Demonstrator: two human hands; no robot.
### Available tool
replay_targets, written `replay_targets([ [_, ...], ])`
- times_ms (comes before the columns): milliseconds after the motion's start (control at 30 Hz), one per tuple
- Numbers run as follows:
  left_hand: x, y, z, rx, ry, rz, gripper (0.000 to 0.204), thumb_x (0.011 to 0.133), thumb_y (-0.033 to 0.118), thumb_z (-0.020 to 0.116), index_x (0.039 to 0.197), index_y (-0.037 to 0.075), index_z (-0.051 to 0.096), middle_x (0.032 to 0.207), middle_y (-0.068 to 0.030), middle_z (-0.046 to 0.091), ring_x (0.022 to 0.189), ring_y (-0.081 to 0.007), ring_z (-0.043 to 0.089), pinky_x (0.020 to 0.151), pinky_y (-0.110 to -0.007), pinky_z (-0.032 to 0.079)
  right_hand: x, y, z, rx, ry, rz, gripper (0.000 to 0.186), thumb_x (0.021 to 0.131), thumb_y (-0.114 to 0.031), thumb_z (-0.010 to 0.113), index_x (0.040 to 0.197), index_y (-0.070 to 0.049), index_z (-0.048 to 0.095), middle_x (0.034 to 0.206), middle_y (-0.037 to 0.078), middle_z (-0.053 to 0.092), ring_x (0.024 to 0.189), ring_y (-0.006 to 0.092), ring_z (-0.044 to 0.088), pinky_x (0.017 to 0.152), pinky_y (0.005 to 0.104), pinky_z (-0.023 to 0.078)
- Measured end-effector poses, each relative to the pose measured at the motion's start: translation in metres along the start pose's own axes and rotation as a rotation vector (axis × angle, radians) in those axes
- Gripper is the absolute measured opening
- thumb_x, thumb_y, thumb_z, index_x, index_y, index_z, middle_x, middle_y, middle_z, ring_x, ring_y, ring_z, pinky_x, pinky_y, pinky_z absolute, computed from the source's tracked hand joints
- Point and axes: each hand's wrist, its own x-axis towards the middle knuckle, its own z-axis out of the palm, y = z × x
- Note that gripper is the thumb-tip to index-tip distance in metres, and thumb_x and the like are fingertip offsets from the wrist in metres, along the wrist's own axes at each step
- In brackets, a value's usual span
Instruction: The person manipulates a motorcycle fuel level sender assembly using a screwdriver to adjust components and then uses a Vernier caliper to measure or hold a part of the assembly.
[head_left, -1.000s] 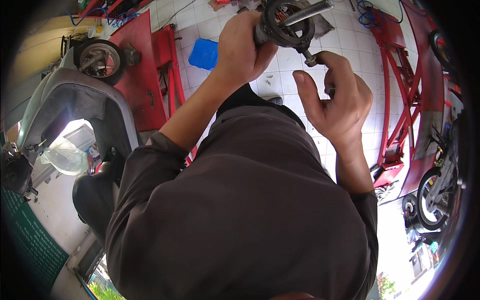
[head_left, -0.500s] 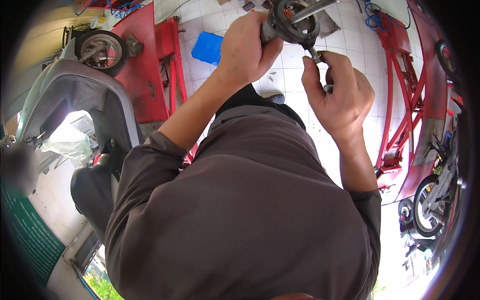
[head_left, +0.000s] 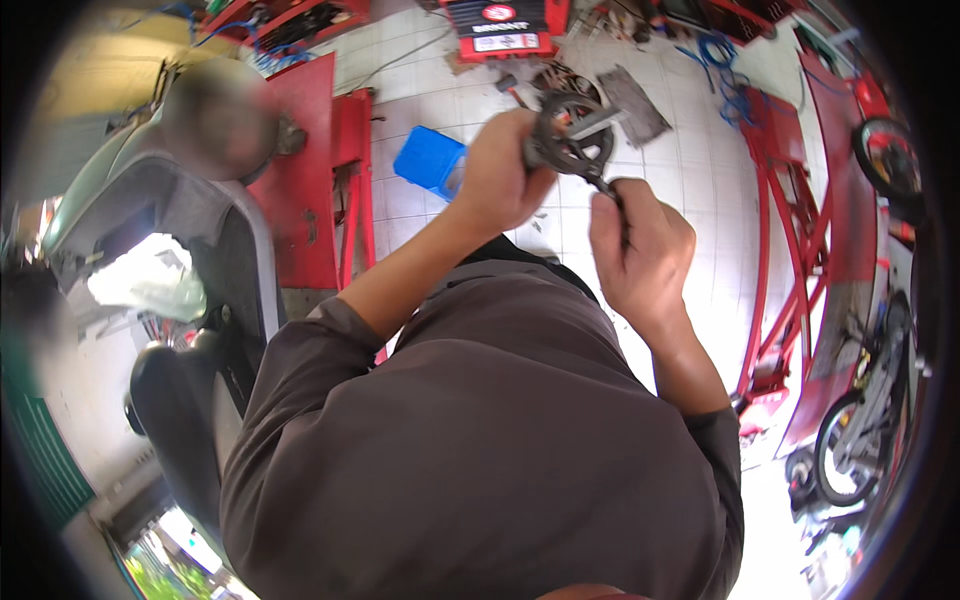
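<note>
Held out in front of me is a dark round metal part (head_left: 545, 148), ring-shaped, with a pale bar (head_left: 596, 122) lying across it. My left hand (head_left: 496, 172) is closed around its left side. My right hand (head_left: 643, 248) is closed on a thin bolt-like stem (head_left: 604, 187) that slants down from the ring's lower edge. The fingers hide the stem's lower end. Motion blurs the ring slightly, so I cannot make out its exact kind.
A scooter (head_left: 262, 250) stands close on my left. Red lifts rise at left (head_left: 305, 200) and right (head_left: 785, 200). On the tiled floor lie a blue tray (head_left: 425, 157), a flat dark plate (head_left: 637, 105) and a hammer (head_left: 510, 88). A motorcycle (head_left: 860, 440) is far right.
Both hands and the round part now sit lower in the view, and the right hand is a little further left. More of the far floor and a red-and-black box have come into view.
</note>
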Motion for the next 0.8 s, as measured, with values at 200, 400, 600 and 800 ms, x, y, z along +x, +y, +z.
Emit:
replay_targets([
  [200, 0.010, 0.016, 0.012, 0.186, 0.007, 0.190, 0.042, 0.067, 0.010, 0.074, 0.104, 0.007, 0.054, 0.092, -0.0134, 0.058, 0.088, -0.0346, 0.057, 0.077, -0.044, 0.045, -0.021, 0.003, 0.000, 0.129, 0.027, 0.249, 0.014, 0.092, -0.009, 0.054, 0.085, 0.003, 0.057, 0.058, 0.007, 0.045, 0.050, 0.0151, 0.041, 0.047, 0.0280, 0.034],
  [400, -0.004, 0.019, -0.001, 0.186, 0.047, 0.134, 0.038, 0.070, 0.012, 0.072, 0.102, 0.006, 0.053, 0.089, -0.0125, 0.057, 0.086, -0.0338, 0.056, 0.075, -0.044, 0.044, -0.013, -0.003, 0.007, -0.093, 0.011, 0.005, 0.015, 0.092, -0.013, 0.059, 0.089, 0.002, 0.060, 0.060, 0.008, 0.053, 0.045, 0.0181, 0.046, 0.043, 0.0305, 0.035],
  [600, 0.001, 0.017, 0.003, 0.199, 0.049, 0.082, 0.040, 0.070, 0.011, 0.071, 0.105, 0.005, 0.053, 0.092, -0.0143, 0.057, 0.087, -0.0351, 0.056, 0.076, -0.044, 0.044, -0.008, 0.001, 0.004, -0.355, 0.068, -0.158, 0.016, 0.084, -0.013, 0.069, 0.094, -0.001, 0.065, 0.058, 0.007, 0.054, 0.045, 0.0216, 0.050, 0.043, 0.0346, 0.038],
  [800, -0.008, 0.019, -0.004, 0.243, 0.042, 0.014, 0.043, 0.071, 0.009, 0.070, 0.110, 0.001, 0.053, 0.096, -0.0182, 0.058, 0.089, -0.0381, 0.057, 0.079, -0.045, 0.045, -0.001, 0.002, 0.003, -0.257, 0.126, -0.314, 0.029, 0.070, -0.008, 0.077, 0.096, -0.003, 0.066, 0.055, 0.003, 0.052, 0.045, 0.0188, 0.049, 0.043, 0.0330, 0.037],
])
